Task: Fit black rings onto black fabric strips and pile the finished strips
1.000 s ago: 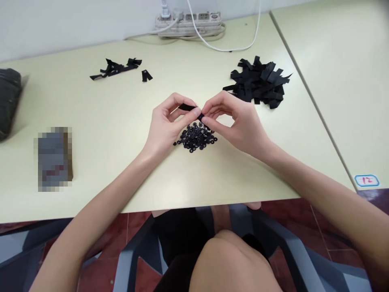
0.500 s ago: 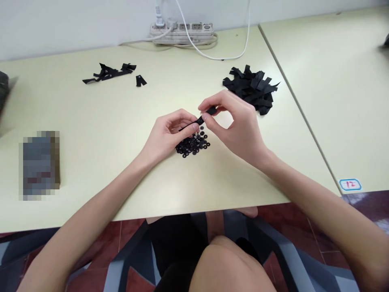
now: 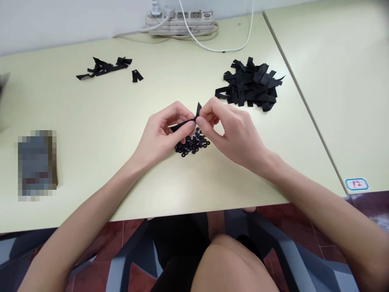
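Between both hands is a black fabric strip [image 3: 182,123], held above the table. My left hand [image 3: 167,129] pinches it between thumb and fingers, with one end lying across the palm. My right hand [image 3: 234,129] pinches the strip close beside the left thumb, and its other end sticks up between the hands. Whether a small part is under the fingertips I cannot make out. Just below the hands lies a heap of small round black snap pieces [image 3: 193,145], partly covered by the left fingers.
A pile of black fabric strips [image 3: 251,85] lies at the back right. More black strips [image 3: 105,68] lie at the back left, with a small folded one [image 3: 137,76] beside them. A power strip [image 3: 180,22] with white cables stands by the wall. A blurred box [image 3: 36,164] is at left.
My right hand has shifted its grip closer to the left thumb. The strip's free end now points upward instead of lying in the right fingers. The view has shifted slightly.
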Tool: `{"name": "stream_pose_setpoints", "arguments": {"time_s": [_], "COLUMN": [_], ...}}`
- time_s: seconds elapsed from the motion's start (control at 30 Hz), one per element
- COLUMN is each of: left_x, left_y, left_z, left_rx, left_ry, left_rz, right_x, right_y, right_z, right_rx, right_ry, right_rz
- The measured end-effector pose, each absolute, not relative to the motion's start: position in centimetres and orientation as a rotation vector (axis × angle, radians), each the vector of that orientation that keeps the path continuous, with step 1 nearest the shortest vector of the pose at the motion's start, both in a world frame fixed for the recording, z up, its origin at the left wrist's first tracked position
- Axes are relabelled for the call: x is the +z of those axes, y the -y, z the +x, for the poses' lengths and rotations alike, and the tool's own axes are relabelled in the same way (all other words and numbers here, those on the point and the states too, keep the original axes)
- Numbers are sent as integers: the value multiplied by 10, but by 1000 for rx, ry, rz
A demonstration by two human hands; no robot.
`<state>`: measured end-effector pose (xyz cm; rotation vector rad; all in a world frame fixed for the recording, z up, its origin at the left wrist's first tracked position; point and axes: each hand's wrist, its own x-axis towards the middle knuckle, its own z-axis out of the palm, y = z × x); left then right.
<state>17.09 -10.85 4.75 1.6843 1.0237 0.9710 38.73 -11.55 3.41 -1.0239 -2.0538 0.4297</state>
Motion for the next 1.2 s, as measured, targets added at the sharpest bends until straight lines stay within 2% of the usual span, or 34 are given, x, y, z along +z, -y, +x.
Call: {"name": "stream_pose_setpoints", "arguments": {"time_s": [0.53,0.87,1.03,1.2], "left_x": [54,53,49,49], "left_y": [113,106,96,94], "left_z": [171,166,159,158], "left_rx": [827,920,1034,976], "left_ry": [-897,-938,-1015,-1032], "left_rz": [1551,1547,1546,1568], "right_x": [22,31,31,31], "right_y": [111,114,117,116], "right_z": [391,391,389,389], "right_rx": [233,386,371,340], "right_ry": [2139,2087,2138,2124], "right_rz": [-941,-1003,-953,-911]}}
